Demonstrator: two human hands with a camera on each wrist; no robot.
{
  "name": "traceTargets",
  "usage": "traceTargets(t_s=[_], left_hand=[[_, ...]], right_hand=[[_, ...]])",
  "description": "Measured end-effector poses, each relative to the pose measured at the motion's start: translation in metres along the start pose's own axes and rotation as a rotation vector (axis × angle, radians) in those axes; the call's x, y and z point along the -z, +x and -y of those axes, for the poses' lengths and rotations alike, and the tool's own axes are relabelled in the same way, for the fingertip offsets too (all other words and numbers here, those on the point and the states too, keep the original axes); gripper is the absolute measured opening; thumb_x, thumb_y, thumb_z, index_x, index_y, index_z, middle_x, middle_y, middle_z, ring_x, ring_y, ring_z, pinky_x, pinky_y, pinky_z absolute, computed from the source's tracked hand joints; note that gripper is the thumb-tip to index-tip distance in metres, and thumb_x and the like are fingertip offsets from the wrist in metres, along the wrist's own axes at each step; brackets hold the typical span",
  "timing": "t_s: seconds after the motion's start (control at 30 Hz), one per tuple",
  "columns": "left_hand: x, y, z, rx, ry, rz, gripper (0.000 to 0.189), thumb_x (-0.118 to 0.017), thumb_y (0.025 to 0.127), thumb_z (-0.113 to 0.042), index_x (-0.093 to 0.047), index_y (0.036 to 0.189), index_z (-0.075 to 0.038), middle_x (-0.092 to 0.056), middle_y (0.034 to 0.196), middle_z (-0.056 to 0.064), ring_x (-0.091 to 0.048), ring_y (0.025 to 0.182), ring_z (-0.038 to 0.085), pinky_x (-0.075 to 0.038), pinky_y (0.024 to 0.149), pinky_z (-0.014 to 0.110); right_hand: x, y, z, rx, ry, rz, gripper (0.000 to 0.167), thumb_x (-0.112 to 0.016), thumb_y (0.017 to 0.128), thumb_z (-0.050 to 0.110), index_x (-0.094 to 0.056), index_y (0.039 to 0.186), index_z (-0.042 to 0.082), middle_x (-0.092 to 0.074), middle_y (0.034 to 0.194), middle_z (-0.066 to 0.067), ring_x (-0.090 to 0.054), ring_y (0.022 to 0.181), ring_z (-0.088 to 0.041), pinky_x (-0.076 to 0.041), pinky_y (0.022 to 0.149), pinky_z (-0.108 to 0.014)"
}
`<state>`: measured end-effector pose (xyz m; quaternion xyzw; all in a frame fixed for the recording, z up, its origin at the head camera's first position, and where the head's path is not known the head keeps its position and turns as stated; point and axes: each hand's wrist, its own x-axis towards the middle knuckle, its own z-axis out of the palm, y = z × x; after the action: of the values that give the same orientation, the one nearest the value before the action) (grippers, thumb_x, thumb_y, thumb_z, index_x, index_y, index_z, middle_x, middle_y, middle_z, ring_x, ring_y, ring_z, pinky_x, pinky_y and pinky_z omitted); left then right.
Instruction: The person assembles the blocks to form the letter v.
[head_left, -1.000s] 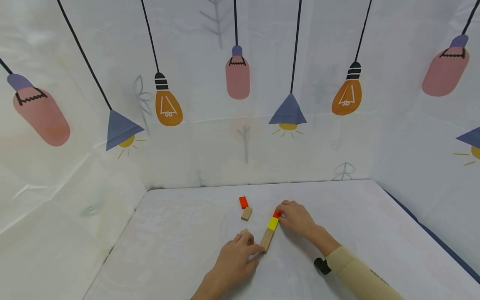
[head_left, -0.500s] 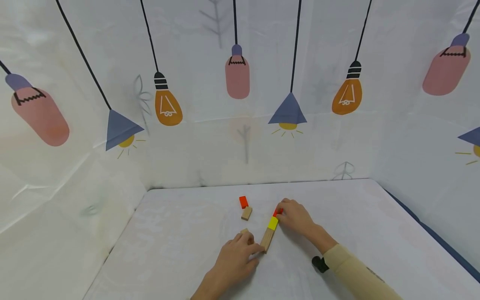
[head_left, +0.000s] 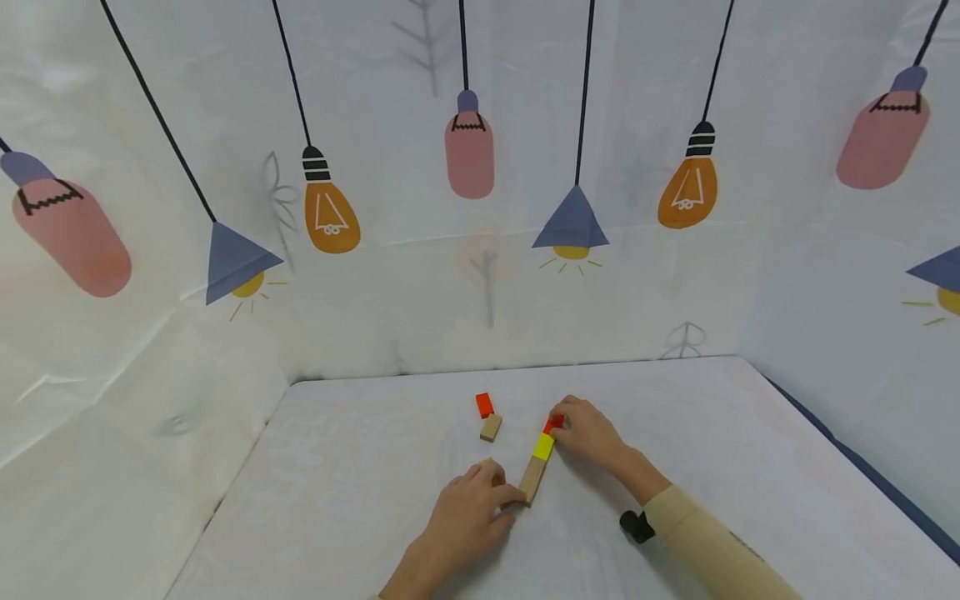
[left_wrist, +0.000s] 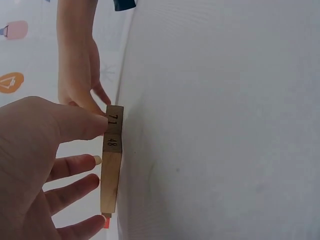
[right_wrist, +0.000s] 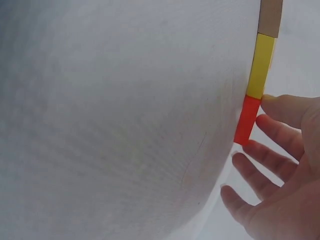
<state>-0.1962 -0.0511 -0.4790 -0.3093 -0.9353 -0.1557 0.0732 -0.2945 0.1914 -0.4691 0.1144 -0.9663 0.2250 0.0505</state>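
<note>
- Backdrop [head_left: 420, 292]: a pale sheet printed with lamps and bulbs, at twelve o'clock behind everything.
- Tabletop [head_left: 360, 467]: white-covered, carrying all the pieces. Take the block row as the clock's centre, twelve at the far edge.
- Left hand [head_left: 467, 512], at eight o'clock: the grip is loose, thumb laid against the row's near end, fingers fairly straight and not wrapped around it.
- Right hand [head_left: 590, 433], at two o'clock: fingertips touch the far end; whether that grip truly pinches, I cannot tell.
- Row of blocks [head_left: 536, 468]: on the tabletop, running from seven o'clock to one: bare wood, then a yellow block [head_left: 543, 447], then a red end block [right_wrist: 247, 120]. The pieces look like light, stiff wood, hard to break but probably smooth enough to slide and easily knocked out of line. Each is likely best taken by opposite long sides, with gentle pressure at the two ends to keep the line straight.
- Loose wooden block [head_left: 491, 428], at ten o'clock, slanted.
- Loose red block [head_left: 484, 406], between ten and eleven, right beside it; its short sides should suit thumb and forefinger.
</note>
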Motion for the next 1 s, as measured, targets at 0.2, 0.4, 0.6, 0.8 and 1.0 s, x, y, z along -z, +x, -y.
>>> traceTargets(t_s=[0.2,0.4,0.6,0.8,1.0], left_hand=[[0.001,0.006,0.012,0.066,-0.090,0.020,0.020,-0.074,0.087,-0.032,-0.074,0.106,-0.039,-0.058,0.101,-0.014,-0.052,0.089,0.004,-0.044,0.067,0.022],[0.008,0.016,0.029,0.123,-0.150,0.014,0.020,-0.069,0.090,-0.032,-0.073,0.109,-0.034,-0.060,0.104,-0.015,-0.056,0.092,0.004,-0.050,0.072,0.026],[0.012,0.028,0.044,0.199,-0.221,0.001,0.023,-0.065,0.091,-0.024,-0.071,0.111,-0.034,-0.063,0.108,-0.014,-0.060,0.096,0.009,-0.051,0.078,0.032],[0.015,0.040,0.052,0.223,-0.277,0.006,0.025,-0.065,0.092,-0.024,-0.071,0.115,-0.031,-0.064,0.112,-0.008,-0.060,0.103,0.014,-0.051,0.081,0.036],[0.014,0.051,0.057,0.215,-0.251,-0.012,0.030,-0.067,0.091,-0.022,-0.069,0.121,-0.026,-0.062,0.116,-0.005,-0.060,0.101,0.015,-0.049,0.077,0.033]], right_hand=[[-0.001,0.001,-0.003,0.007,-0.001,-0.006,0.017,-0.073,0.085,0.013,-0.074,0.102,0.009,-0.066,0.103,-0.003,-0.056,0.085,-0.016,-0.051,0.080,-0.036],[-0.002,0.000,-0.005,-0.002,0.020,-0.001,0.022,-0.073,0.085,0.013,-0.074,0.107,0.007,-0.066,0.104,-0.003,-0.055,0.084,-0.015,-0.050,0.078,-0.034],[-0.004,0.002,-0.006,-0.007,0.047,0.006,0.026,-0.074,0.085,0.012,-0.073,0.110,0.007,-0.065,0.103,-0.002,-0.051,0.081,-0.014,-0.046,0.073,-0.030],[-0.003,0.002,-0.006,-0.028,0.071,0.017,0.026,-0.074,0.085,0.011,-0.073,0.111,0.007,-0.064,0.104,-0.002,-0.052,0.083,-0.015,-0.047,0.076,-0.031],[-0.002,0.002,-0.004,-0.032,0.063,0.020,0.026,-0.074,0.085,0.012,-0.073,0.111,0.007,-0.064,0.104,-0.002,-0.052,0.084,-0.016,-0.048,0.076,-0.031]])
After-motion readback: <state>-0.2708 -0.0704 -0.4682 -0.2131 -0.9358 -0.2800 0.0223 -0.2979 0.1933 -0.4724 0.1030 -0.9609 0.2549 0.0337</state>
